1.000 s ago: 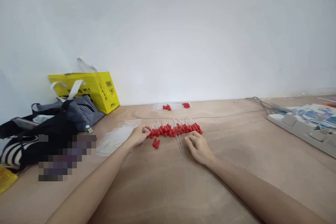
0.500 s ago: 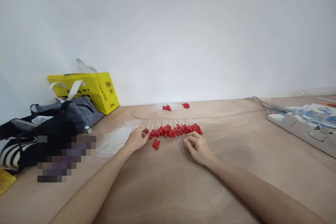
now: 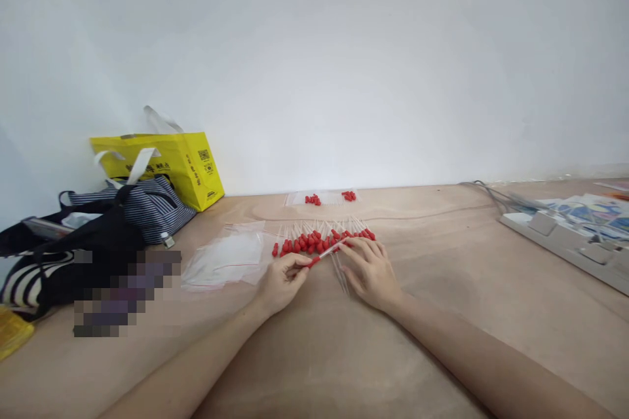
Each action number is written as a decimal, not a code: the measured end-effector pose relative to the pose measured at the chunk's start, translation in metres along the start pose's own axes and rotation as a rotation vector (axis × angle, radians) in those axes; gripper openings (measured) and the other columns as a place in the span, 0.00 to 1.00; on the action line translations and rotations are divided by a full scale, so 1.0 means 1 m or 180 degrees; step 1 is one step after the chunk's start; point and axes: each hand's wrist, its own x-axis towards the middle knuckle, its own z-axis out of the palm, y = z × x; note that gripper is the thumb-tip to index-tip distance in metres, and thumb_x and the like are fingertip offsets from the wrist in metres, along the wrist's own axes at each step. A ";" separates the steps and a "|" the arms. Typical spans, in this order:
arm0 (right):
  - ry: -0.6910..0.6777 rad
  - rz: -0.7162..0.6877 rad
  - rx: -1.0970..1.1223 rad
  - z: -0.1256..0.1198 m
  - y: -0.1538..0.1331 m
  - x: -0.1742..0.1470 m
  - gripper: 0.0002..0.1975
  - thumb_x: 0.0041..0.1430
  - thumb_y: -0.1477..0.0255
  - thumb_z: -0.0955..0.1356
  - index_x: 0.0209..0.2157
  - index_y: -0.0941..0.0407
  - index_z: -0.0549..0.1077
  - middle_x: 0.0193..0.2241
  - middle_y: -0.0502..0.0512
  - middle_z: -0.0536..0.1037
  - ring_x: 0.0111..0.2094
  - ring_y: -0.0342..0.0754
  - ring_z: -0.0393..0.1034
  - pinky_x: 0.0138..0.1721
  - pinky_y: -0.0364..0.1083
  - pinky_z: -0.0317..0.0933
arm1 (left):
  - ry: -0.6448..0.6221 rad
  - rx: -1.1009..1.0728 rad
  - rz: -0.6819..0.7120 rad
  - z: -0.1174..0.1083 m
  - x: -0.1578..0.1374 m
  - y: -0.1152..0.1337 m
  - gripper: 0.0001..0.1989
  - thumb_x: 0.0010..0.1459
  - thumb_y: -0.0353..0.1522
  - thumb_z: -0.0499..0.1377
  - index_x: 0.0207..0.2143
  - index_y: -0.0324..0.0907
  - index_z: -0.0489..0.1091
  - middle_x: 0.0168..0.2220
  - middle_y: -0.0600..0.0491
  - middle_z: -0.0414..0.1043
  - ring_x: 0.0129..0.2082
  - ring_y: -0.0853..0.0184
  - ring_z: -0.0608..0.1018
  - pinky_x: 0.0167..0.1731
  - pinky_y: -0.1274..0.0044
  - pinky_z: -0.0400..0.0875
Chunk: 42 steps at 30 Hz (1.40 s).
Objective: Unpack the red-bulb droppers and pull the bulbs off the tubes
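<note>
My left hand (image 3: 284,280) pinches the red rubber bulb of a dropper (image 3: 330,250), whose clear tube slants up to the right. At the tube's far end are the fingertips of my right hand (image 3: 371,270); its thumb is apart from the fingers, and a firm grip cannot be seen. A few loose clear tubes (image 3: 339,275) lie on the table beside the right thumb. Just beyond both hands lies a row of droppers (image 3: 309,242), red bulbs toward me and thin clear tubes pointing away. My right fingers hide part of this row.
Flat clear plastic bags (image 3: 226,258) lie left of the row. Farther back, two small clusters of red bulbs (image 3: 313,200) rest on clear plastic by the wall. A yellow bag (image 3: 196,170) and a striped bag (image 3: 157,209) stand left; a power strip (image 3: 555,242) lies right.
My left hand has moved right and toward me, now holding a dropper by its bulb. My right fingers have stretched forward to the tube end. The two loose bulbs in front no longer show.
</note>
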 end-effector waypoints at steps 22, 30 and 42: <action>-0.0270 -0.0597 -0.0025 0.001 -0.011 0.003 0.13 0.56 0.77 0.60 0.40 0.51 0.70 0.28 0.50 0.74 0.38 0.46 0.63 0.53 0.59 0.33 | 0.0059 0.2103 0.1825 0.022 0.003 0.006 0.10 0.57 0.30 0.51 0.38 0.42 0.69 0.38 0.51 0.74 0.44 0.63 0.71 0.48 0.62 0.59; -0.0365 -0.0701 -0.0145 -0.004 -0.011 0.002 0.11 0.55 0.78 0.60 0.33 0.51 0.71 0.20 0.48 0.72 0.37 0.47 0.63 0.53 0.61 0.30 | 0.0135 0.2141 0.2034 0.020 0.000 0.010 0.07 0.56 0.29 0.52 0.29 0.42 0.69 0.29 0.55 0.76 0.40 0.64 0.74 0.49 0.62 0.56; -0.0320 -0.0610 0.0017 -0.008 -0.012 -0.001 0.09 0.55 0.77 0.60 0.31 0.51 0.70 0.19 0.47 0.71 0.37 0.46 0.63 0.50 0.56 0.38 | -0.0149 0.1977 0.1843 0.017 -0.003 0.010 0.09 0.56 0.25 0.48 0.28 0.41 0.67 0.27 0.55 0.74 0.41 0.65 0.74 0.50 0.64 0.55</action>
